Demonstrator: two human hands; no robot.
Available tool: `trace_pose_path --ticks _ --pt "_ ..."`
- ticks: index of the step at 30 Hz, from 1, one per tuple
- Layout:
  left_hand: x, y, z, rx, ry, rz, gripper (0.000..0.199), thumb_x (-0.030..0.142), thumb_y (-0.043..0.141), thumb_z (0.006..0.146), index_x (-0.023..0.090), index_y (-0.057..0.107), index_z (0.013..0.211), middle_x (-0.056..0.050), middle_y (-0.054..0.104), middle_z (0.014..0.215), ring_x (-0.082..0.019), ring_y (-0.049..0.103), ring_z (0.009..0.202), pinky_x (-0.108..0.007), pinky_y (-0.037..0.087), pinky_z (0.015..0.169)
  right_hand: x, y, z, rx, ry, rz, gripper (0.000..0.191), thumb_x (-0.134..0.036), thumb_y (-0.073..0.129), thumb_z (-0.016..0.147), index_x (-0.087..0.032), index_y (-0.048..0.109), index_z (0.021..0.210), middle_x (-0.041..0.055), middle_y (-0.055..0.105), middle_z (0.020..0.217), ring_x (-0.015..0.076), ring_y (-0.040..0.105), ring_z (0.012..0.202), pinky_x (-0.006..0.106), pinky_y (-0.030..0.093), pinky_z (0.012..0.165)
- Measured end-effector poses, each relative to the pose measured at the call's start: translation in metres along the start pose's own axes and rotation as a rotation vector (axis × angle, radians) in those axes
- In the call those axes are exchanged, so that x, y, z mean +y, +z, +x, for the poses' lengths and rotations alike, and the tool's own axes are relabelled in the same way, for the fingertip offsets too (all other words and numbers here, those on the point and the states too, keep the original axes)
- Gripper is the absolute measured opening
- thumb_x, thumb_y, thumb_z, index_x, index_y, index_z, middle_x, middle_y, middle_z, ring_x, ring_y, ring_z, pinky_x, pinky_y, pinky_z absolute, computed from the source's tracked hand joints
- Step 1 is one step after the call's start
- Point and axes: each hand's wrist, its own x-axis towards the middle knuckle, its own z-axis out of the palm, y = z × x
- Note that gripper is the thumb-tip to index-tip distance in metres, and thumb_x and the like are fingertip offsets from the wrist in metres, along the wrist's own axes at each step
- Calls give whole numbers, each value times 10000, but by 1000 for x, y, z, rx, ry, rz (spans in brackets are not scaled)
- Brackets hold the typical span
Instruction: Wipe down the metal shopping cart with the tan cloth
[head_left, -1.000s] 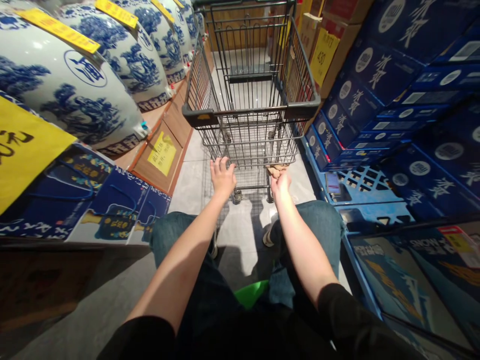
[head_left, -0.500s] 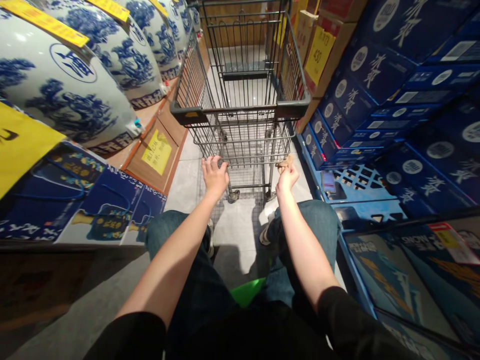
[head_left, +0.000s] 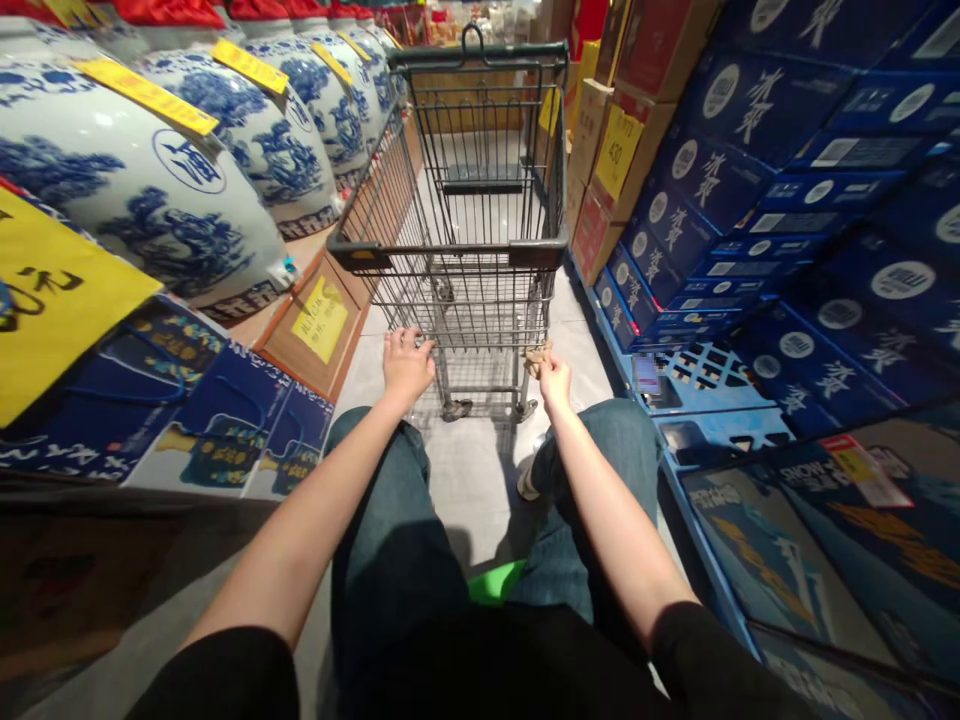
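Note:
A grey wire shopping cart (head_left: 480, 300) stands in front of my knees. By the lower left corner of its basket is my left hand (head_left: 407, 370), palm down, with fingers apart and nothing in it; whether it touches the wires is unclear. My right hand (head_left: 555, 382) pinches a crumpled tan cloth (head_left: 536, 356) against the basket's lower right corner. Inside the basket no goods show. Something green (head_left: 496, 582) lies between my thighs.
Large blue-and-white jars (head_left: 202, 190) line a wooden shelf (head_left: 330, 345) on the left, above blue gift bags (head_left: 225, 420). Stacked blue boxes (head_left: 712, 190) and a blue pallet (head_left: 712, 375) flank the right side. A phone (head_left: 646, 374) lies on the pallet.
The cart has shifted slightly left and lower in view, with both hands moving left alongside it. My view has tilted up a little, and the right hand still pinches the cloth.

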Motion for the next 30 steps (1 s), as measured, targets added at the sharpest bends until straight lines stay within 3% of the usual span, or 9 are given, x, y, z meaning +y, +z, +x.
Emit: trace_pose_path --ticks 4,7,11,14,17,20,24,27,30 --pt "7 -13 -10 -48 57 37 455 196 586 893 233 790 1298 -145 617 1549 -406 489 1503 -648 303 1336 -20 -2 -11 145 -4 46 244 -378 504 788 -207 673 741 2 656 673 155 610 661 292 562 682" --pt "15 -20 -15 -52 87 39 468 175 583 894 226 786 1313 -154 620 1553 -401 503 1496 -640 326 1326 -42 -7 -13 213 -48 73 310 -365 500 813 -173 743 836 34 706 733 165 647 685 316 586 706" --pt "23 -27 -18 -54 112 20 491 152 591 887 240 777 1333 -144 629 1546 -380 512 1497 -620 337 1327 -81 -19 -3 351 -230 4 435 -360 529 864 -145 808 1119 148 784 1063 269 740 1038 486 625 975" --pt "27 -29 -18 -56 117 7 502 145 605 885 262 771 1343 -122 636 1543 -363 518 1491 -613 331 1335 -115 -17 9 430 -471 -140 479 -331 546 918 -153 775 1299 200 714 1324 338 664 1334 596 522 1185" --pt "30 -24 -17 -46 103 -6 482 149 608 893 257 779 1331 -109 637 1545 -362 522 1485 -607 328 1343 -145 2 19 249 -723 -272 541 -245 510 982 -225 654 1503 175 519 1626 358 466 1576 630 391 1308" --pt "34 -15 -15 -29 77 -22 432 150 631 874 228 808 1261 -124 658 1513 -376 537 1467 -620 347 1334 -159 29 29 -108 -997 -440 590 -158 475 1029 -352 571 1579 86 430 1739 323 365 1652 625 356 1342" --pt "40 -1 -15 7 37 -56 365 143 614 888 210 827 1175 -130 681 1471 -359 546 1460 -606 343 1348 -149 48 51 -451 -1267 -737 541 -89 449 1063 -318 639 1515 93 619 1609 265 495 1581 564 490 1265" --pt "43 5 -15 32 18 -83 346 150 588 914 211 825 1157 -132 696 1443 -347 561 1437 -612 348 1346 -132 48 65 -568 -1363 -865 421 -113 508 1076 -255 727 1406 116 727 1472 255 635 1456 499 566 1193" --pt "44 8 -15 50 6 -108 342 149 590 917 221 821 1159 -125 700 1438 -352 550 1442 -632 348 1340 -132 43 76 -683 -1464 -877 373 -149 538 1084 -222 734 1393 118 758 1422 246 677 1404 451 598 1154"
